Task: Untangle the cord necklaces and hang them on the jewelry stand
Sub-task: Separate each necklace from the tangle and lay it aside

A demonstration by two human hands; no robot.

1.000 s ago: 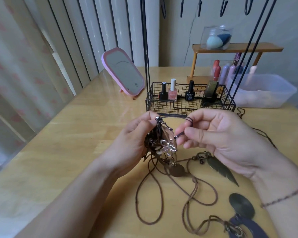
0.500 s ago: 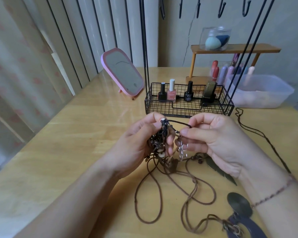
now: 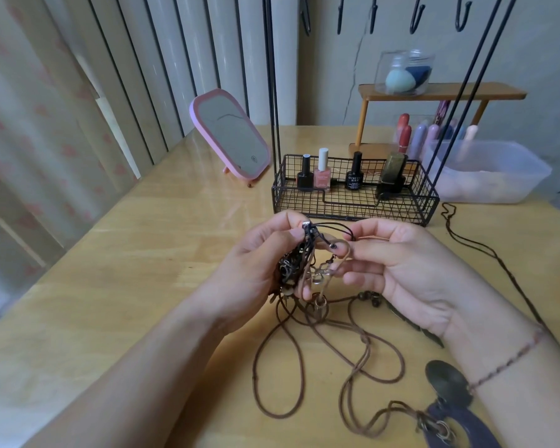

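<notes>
- Left hand (image 3: 256, 270): fingers curled round a dark tangled bundle of cord necklaces (image 3: 299, 263), thumb and forefinger pinching its top at a small metal bead; the grip is closed on the bundle.
- Right hand (image 3: 401, 266): fingertips pinch a thin black cord and a metal loop drawn out of the bundle's right side; the grip is closed on that strand, with the lower fingers loosely curled beneath.
- Both hands are raised above the worktop (image 3: 110, 286), close together, the bundle between them.
- Brown cord loops (image 3: 304, 367) hang from the bundle and lie spread on the worktop just below the hands.
- Dark oval pendants (image 3: 446, 383) lie at the lower right, attached to the brown cords, beside the right forearm.
- A separate dark cord (image 3: 472, 240) trails across the worktop at the right, behind the right hand.
- Jewelry stand (image 3: 353, 202): black wire basket base directly behind the hands, with upright rods and a row of hooks (image 3: 416, 17) at the top; no cord is seen on the hooks.
- Nail polish bottles (image 3: 322, 171) stand in the basket.
- Pink-framed mirror (image 3: 230, 137) stands tilted, left of the stand.
- Wooden shelf (image 3: 440, 92) and clear plastic tub (image 3: 485, 176) sit behind, at the right.
</notes>
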